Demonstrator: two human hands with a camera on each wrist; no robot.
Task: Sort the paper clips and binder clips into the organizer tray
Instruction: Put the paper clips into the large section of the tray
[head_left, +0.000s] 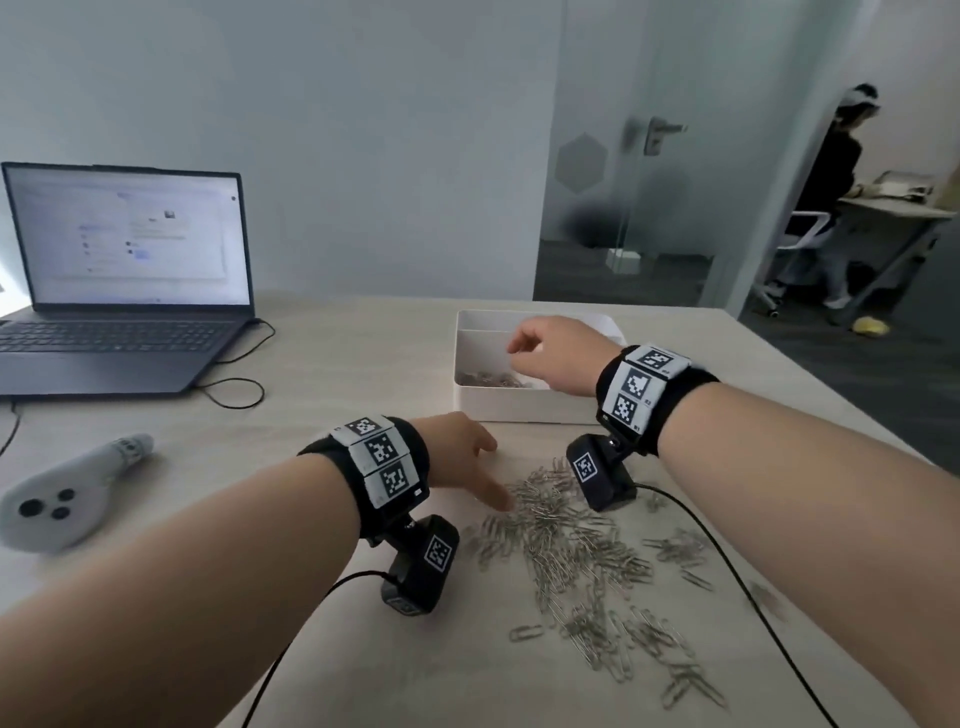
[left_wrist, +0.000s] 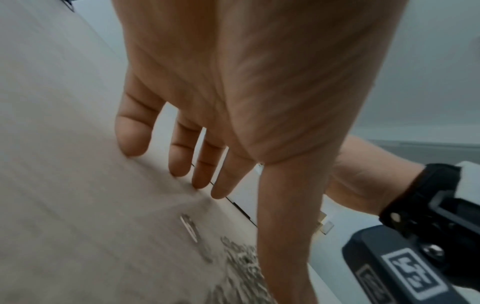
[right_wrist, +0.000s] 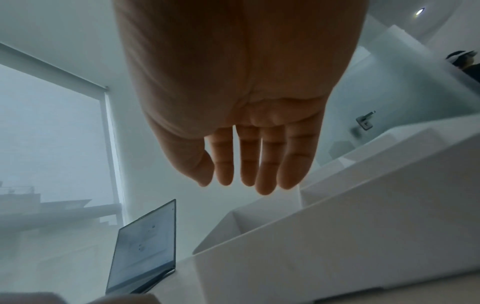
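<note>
Several silver paper clips (head_left: 566, 540) lie in a loose pile on the light wooden table, blurred in the left wrist view (left_wrist: 241, 267). My left hand (head_left: 493, 473) is spread flat at the pile's far left edge. Its fingertips (left_wrist: 221, 191) touch the table and its thumb reaches into the clips. It holds nothing. The white organizer tray (head_left: 519, 410) stands just beyond the pile, with a small heap of paper clips (head_left: 488, 378) in its front left compartment. My right hand (head_left: 519, 348) hovers over that compartment with straight, empty fingers (right_wrist: 262, 185). No binder clip shows.
An open laptop (head_left: 124, 291) with its cable sits at the back left, and a grey controller (head_left: 62, 499) lies at the left. Both wrist cameras and their cables hang over the pile. A person stands beyond the glass door (head_left: 826, 208). The table's right edge runs near the tray.
</note>
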